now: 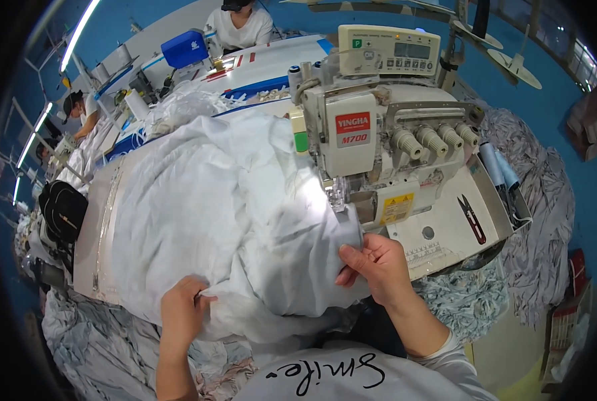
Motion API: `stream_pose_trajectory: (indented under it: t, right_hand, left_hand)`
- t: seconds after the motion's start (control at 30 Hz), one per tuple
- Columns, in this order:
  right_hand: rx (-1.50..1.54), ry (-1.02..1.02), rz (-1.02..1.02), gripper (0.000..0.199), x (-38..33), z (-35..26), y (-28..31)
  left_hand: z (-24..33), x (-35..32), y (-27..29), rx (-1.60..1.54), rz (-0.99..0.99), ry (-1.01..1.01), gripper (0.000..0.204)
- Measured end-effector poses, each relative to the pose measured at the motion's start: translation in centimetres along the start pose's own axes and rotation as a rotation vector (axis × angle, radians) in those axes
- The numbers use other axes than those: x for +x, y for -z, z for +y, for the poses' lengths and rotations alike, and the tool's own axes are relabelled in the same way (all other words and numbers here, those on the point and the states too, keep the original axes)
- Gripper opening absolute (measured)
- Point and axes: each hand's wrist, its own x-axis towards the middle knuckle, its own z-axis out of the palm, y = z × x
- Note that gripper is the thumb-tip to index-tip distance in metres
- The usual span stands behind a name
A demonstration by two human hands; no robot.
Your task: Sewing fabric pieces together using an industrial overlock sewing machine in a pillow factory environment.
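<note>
A large piece of white fabric (191, 194) is bunched across the table in front of me, its right edge running under the presser foot (338, 195) of a white overlock sewing machine (349, 134). The machine's lamp lights the cloth beside the needle. My right hand (379, 267) pinches the fabric's edge just below the foot, thumb on top. At the near left edge of the cloth, my left hand (183, 307) has its fingers closed on a fold. The fabric drapes off the table toward my lap.
Black thread snips (472, 219) lie on the machine's right plate, near a box holding blue cones (498, 167). Heaps of grey fabric (532, 220) stand at the right and lower left. A black bag (63, 211) hangs at left. Two people work at tables farther back.
</note>
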Motion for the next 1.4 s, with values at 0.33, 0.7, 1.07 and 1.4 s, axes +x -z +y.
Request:
stream_pose_trajectory:
  t: [0.33, 0.7, 1.07, 1.4]
  right_hand:
    - [-0.005, 0.027, -0.003, 0.021, 0.1, 0.3, 0.0]
    - [-0.01, 0.035, 0.024, 0.023, 0.4, 0.2, 0.3]
    - [-0.01, 0.028, -0.014, 0.023, 0.3, 0.4, 0.0]
    - [-0.016, 0.034, -0.014, 0.017, 0.1, 0.0, -0.1]
  left_hand:
    - [-3.4, 6.3, 6.9, -0.65, 1.117, -0.128, 0.002]
    - [-3.1, 9.9, 8.7, -0.843, 0.525, -0.132, 0.057]
    - [-3.5, 7.5, -0.6, -0.314, 1.018, -0.119, 0.017]
    - [-1.2, 11.6, 10.8, -0.381, 1.279, -0.337, 0.017]
